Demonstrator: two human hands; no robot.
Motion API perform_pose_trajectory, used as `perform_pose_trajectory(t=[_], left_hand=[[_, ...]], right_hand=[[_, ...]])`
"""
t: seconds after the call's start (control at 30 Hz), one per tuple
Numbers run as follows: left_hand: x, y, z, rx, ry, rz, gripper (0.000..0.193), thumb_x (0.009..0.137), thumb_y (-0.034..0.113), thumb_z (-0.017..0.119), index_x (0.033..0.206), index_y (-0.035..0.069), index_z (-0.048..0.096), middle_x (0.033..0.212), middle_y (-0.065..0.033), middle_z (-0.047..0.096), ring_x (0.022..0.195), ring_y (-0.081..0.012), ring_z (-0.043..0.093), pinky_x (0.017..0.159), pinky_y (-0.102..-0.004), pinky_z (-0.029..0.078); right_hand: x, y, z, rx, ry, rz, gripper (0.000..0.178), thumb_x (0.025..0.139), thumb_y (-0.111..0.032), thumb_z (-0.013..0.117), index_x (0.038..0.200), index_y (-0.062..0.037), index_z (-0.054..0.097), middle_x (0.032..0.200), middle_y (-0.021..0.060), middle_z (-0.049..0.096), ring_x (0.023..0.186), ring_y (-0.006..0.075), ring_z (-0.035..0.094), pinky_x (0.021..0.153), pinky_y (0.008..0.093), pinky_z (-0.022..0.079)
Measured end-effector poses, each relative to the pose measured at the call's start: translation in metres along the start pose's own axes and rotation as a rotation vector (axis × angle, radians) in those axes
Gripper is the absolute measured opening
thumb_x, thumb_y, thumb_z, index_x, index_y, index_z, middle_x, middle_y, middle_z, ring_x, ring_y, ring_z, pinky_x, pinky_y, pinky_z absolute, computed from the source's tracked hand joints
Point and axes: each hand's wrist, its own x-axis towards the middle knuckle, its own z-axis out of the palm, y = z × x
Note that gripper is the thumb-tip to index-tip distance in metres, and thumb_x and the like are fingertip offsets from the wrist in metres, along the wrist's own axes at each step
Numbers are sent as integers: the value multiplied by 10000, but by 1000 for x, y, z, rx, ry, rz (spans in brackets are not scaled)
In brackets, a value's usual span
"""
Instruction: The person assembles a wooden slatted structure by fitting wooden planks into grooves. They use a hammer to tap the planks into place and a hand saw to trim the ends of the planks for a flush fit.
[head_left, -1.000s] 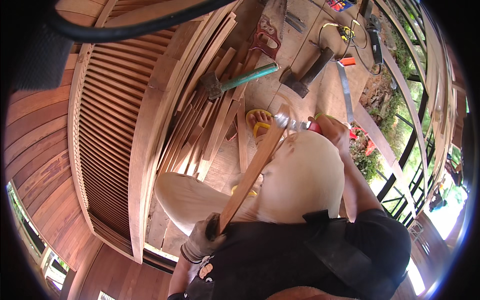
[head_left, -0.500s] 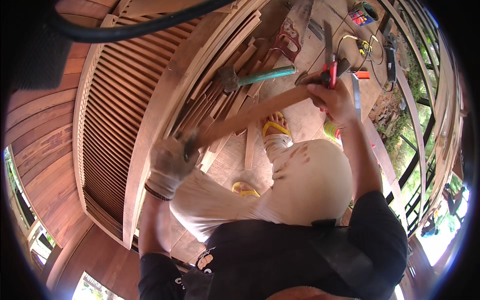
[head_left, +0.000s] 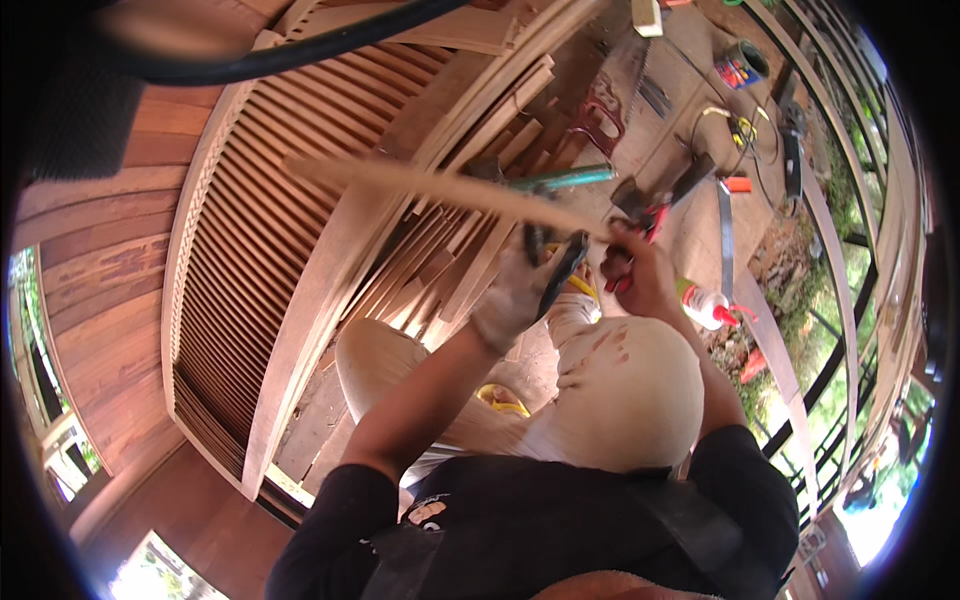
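A long wooden strip (head_left: pixel 455 190), blurred by motion, reaches from over the slatted panel to my right hand. My right hand (head_left: pixel 645 270) is closed around its near end and also around a red-handled tool (head_left: pixel 657 222) with dark metal parts; the tool's kind is unclear. My left hand (head_left: pixel 505 300) wears a pale glove with dark fingertips. Its fingers are apart, just below the strip, and I see nothing held in them. A hammer with a green handle (head_left: pixel 565 178) lies behind the strip, its head partly hidden.
The slatted wooden panel (head_left: pixel 265 200) stands at left, with loose wood strips (head_left: pixel 440 265) beside it. Farther off lie a handsaw (head_left: pixel 603 115), a tin can (head_left: pixel 740 65) and a corded power tool (head_left: pixel 793 150). A white bottle with a red tip (head_left: pixel 705 303) is by my right forearm.
My left hand has let go of the strip's end and moved right, near my right hand. The strip has swung so its free end points far left. My right hand has come nearer.
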Motion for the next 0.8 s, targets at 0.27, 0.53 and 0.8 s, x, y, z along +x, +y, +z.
perform_pose_trajectory(t=[0.27,0.53,0.8], left_hand=[[23,8,-25,-1,-99,-230,319,1044,242,554,1293,51,501,1051,-145,684,922,-291,690,708,-409,543],[-53,71,-30,476,-481,-15,352,942,192,599,1219,-21,559,1078,-291,664,1011,-474,641,874,-505,511],[-73,83,-37,594,-500,-167,359,938,156,565,1219,-54,491,895,-332,650,853,-510,652,747,-574,522]], right_hand=[[-31,-9,-19,-1317,4,-706,95,909,-131,680,904,-53,628,708,99,593,665,289,650,585,459,478],[-96,-54,5,-1963,-182,-1095,190,740,-200,757,812,-109,607,737,74,583,680,303,636,602,437,499],[-109,-52,-1,-1874,-134,-1070,226,752,-253,761,905,-108,681,757,72,622,686,288,651,596,420,508]])
